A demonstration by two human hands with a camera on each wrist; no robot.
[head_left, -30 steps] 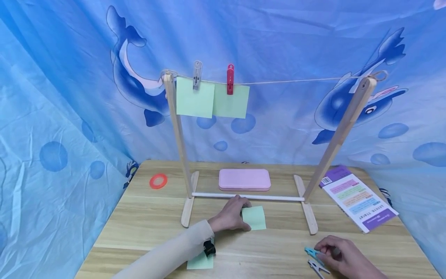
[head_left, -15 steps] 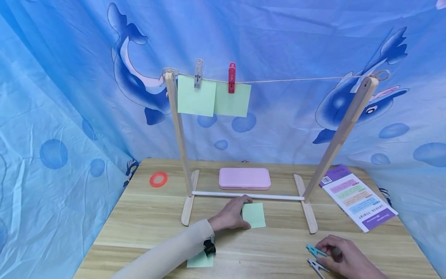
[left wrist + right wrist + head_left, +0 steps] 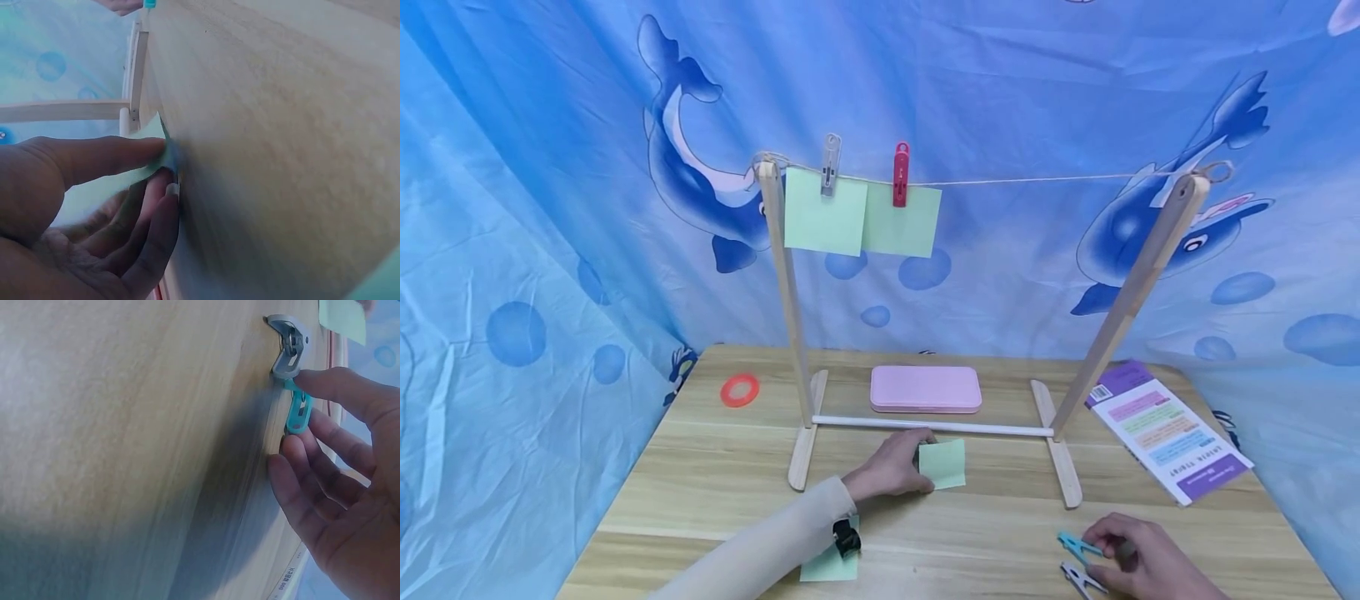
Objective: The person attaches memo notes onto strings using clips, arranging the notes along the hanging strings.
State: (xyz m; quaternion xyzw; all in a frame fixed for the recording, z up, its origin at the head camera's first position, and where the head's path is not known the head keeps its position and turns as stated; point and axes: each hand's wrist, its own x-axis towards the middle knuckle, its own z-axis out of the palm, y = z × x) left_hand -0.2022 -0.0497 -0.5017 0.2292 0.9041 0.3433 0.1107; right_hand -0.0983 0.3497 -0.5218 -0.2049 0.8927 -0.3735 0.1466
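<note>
My left hand (image 3: 891, 468) pinches a green sticky note (image 3: 943, 464) by its left side, thumb on the near face; in the left wrist view the note's edge (image 3: 159, 128) is close over the tabletop. At the front right, my right hand (image 3: 1142, 557) has thumb and fingers around one end of a teal clothespin (image 3: 300, 415) lying on the table. A grey clothespin (image 3: 290, 347) lies right beside it, near the thumb tip. Another green note (image 3: 830, 567) lies partly hidden under my left sleeve.
Two green notes (image 3: 825, 221) hang from a string (image 3: 1022, 180) between wooden posts (image 3: 1135, 308), held by a grey and a red clothespin (image 3: 901, 175). Behind the white crossbar (image 3: 1000, 428) sits a pink case (image 3: 925, 388). A tape roll (image 3: 740, 390) lies left, a printed pack (image 3: 1168, 433) right.
The note in my left hand has tilted and shifted slightly left. The teal clothespin has turned a little at my right fingertips. Both hands stay nearly in place.
</note>
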